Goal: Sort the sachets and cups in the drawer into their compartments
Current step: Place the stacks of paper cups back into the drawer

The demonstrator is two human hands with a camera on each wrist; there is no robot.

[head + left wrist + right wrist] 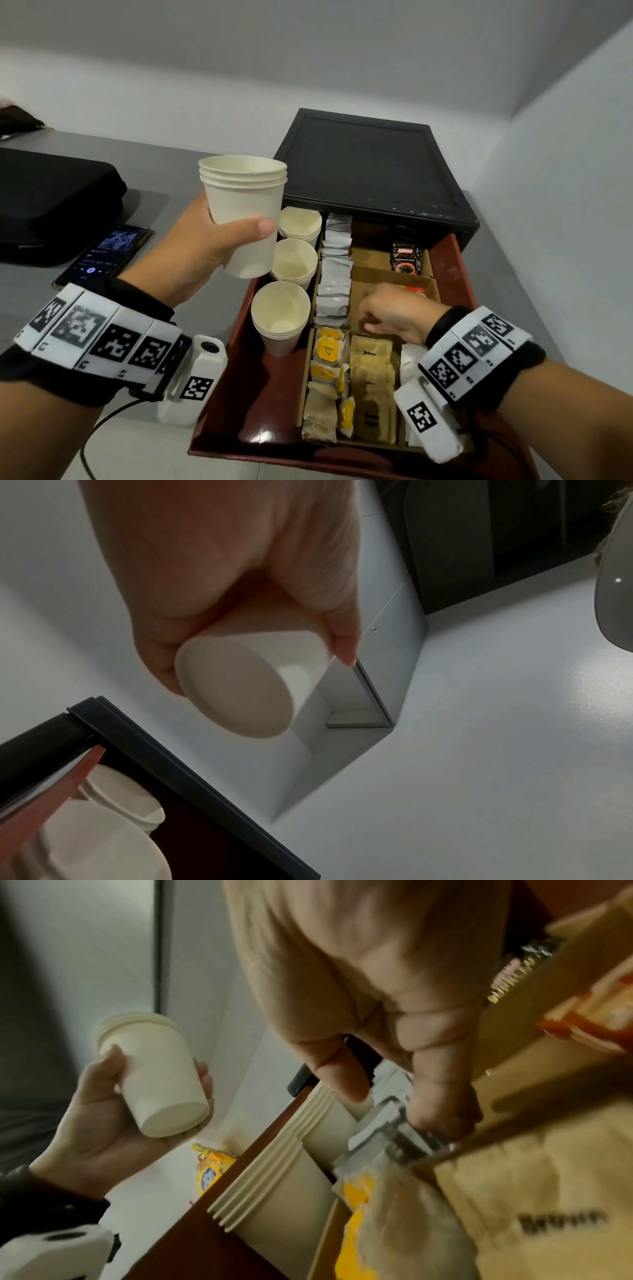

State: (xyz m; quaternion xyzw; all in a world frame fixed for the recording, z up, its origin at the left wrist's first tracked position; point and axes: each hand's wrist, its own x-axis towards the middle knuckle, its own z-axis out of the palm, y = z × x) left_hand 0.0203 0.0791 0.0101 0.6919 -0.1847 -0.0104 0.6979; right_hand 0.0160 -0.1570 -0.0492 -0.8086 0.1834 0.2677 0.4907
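My left hand (236, 222) grips a stack of cream paper cups (243, 205) upright above the left edge of the open red-brown drawer (267, 455); their base shows in the left wrist view (236, 691). Three more cup stacks (281, 315) stand in the drawer's left lane. My right hand (368, 320) reaches into a cardboard compartment beside the row of silver sachets (334, 274). Its curled fingers (441, 1112) pinch what looks like a silver sachet (404, 1137) at the divider. Yellow tea bags (327, 353) and brown sachets (371, 370) fill the near compartments.
A black Kopiko sachet (406, 257) and an orange one (416, 291) lie in the far right compartments. The black cabinet (370, 164) sits behind the drawer. A phone (102, 253) and a black case (51, 198) lie on the grey table at left. A white wall is close on the right.
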